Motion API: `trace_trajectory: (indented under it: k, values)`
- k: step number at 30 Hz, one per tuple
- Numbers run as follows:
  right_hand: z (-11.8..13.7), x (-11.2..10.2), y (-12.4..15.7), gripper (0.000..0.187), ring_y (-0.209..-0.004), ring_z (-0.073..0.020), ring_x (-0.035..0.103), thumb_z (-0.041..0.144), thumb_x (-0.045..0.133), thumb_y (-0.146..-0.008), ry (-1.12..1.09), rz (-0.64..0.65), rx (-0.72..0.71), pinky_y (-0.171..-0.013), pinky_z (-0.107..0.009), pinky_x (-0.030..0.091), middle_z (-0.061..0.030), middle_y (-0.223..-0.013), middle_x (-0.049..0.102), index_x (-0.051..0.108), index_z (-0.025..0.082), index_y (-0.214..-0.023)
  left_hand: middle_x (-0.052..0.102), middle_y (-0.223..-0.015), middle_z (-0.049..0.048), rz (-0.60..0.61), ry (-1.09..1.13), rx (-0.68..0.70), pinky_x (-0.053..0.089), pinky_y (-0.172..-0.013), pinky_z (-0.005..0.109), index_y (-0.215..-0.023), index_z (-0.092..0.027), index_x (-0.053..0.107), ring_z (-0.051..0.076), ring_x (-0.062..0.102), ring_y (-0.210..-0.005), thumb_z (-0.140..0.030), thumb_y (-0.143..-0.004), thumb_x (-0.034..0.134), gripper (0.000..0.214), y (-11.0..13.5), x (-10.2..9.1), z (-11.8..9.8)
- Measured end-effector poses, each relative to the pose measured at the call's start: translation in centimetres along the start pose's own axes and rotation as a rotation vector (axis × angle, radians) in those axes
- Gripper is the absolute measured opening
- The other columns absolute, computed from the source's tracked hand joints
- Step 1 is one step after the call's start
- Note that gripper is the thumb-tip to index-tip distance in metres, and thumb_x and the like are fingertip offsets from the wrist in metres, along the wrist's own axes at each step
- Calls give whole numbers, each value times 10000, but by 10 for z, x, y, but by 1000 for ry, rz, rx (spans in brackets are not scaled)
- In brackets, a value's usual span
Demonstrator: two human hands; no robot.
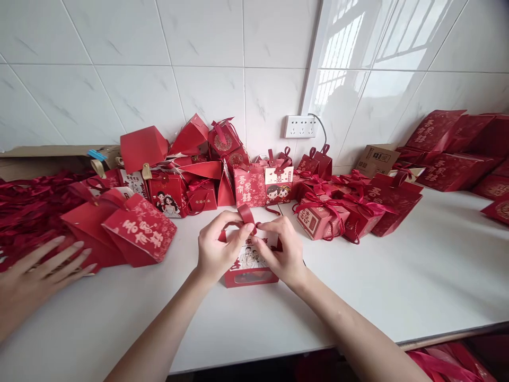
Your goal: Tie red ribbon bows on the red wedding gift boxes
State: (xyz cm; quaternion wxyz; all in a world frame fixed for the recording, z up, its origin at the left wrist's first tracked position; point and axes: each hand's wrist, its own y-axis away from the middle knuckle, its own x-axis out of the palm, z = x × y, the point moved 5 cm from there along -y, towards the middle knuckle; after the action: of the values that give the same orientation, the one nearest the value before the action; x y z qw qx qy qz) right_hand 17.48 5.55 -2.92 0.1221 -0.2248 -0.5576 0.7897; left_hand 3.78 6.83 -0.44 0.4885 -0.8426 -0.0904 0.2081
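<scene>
A red gift box (pixel 251 259) with a drawn couple on a white panel and a small window stands upright on the white table in front of me. Above its top, my left hand (pixel 221 241) pinches a dark red ribbon (pixel 246 213) that forms a loop. From the other side my right hand (pixel 284 249) has its thumb and forefinger closed at the same ribbon, close to the left fingertips. Exactly where the ribbon passes through the box top is hidden by my fingers.
Another person's hand (pixel 43 270) lies spread at the left, beside red bags (pixel 139 228) and a heap of ribbons (pixel 27 212). Finished-looking boxes (pixel 322 215) with bows stand at the right. More red boxes (pixel 441 148) are stacked far right. A power strip (pixel 301 127) is on the wall.
</scene>
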Motion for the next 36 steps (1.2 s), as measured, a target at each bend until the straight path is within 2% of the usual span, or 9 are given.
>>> trace_trajectory:
  k: [2,4,7,11,18,27,32,36]
  values:
    - [-1,0,1,158,-623,-139,519,197,575,-854,12,-8,14,-523,-275,442,-7,-773,545,515,242,-994,658,-717,-14,-7,15,8,513,-591,187,-861,-191,574,98,630,-641,-247,-806,626,94,1,0,1]
    - [-2,-1,2,150,-634,-144,531,204,567,-859,26,-14,26,-532,-281,451,-11,-780,550,522,244,-997,661,-751,-4,-70,30,44,516,-553,192,-929,-187,542,109,640,-643,-270,-787,652,199,1,-2,2]
    - [-1,0,2,151,-661,-153,550,201,550,-870,40,-8,17,-565,-295,473,-22,-803,570,521,245,-1011,648,-728,-5,-133,-8,138,516,-557,195,-870,-186,535,106,635,-636,-239,-786,656,157,1,-4,1]
    - [-1,0,2,169,-671,-150,547,185,549,-873,49,-9,15,-553,-280,474,-25,-812,553,505,240,-1027,665,-724,1,-47,-44,206,521,-634,208,-839,-188,592,103,631,-678,-168,-832,591,21,-1,-1,-3]
    - [-2,0,3,179,-693,-152,555,173,540,-873,58,-8,2,-559,-281,487,-32,-831,555,492,236,-1034,698,-779,7,-27,-36,207,530,-674,217,-885,-184,639,111,644,-721,-142,-830,588,86,-2,-1,-8]
    - [-3,-2,2,184,-695,-159,569,157,523,-874,107,-32,4,-536,-280,478,-27,-823,559,486,249,-1028,713,-845,21,18,21,109,544,-713,233,-925,-188,661,128,660,-771,-142,-824,580,137,-1,2,-5]
    - [-2,-1,3,190,-706,-164,571,154,512,-878,104,-30,-18,-535,-283,477,-28,-826,547,480,255,-1036,706,-818,20,27,92,-15,546,-641,221,-902,-183,656,122,660,-697,-236,-798,634,118,0,4,0]
    - [-1,0,2,176,-700,-160,562,149,525,-871,84,-24,-15,-554,-286,480,-29,-818,543,484,247,-1011,698,-788,4,23,102,-87,545,-640,215,-882,-188,648,114,652,-672,-233,-774,652,117,0,4,1]
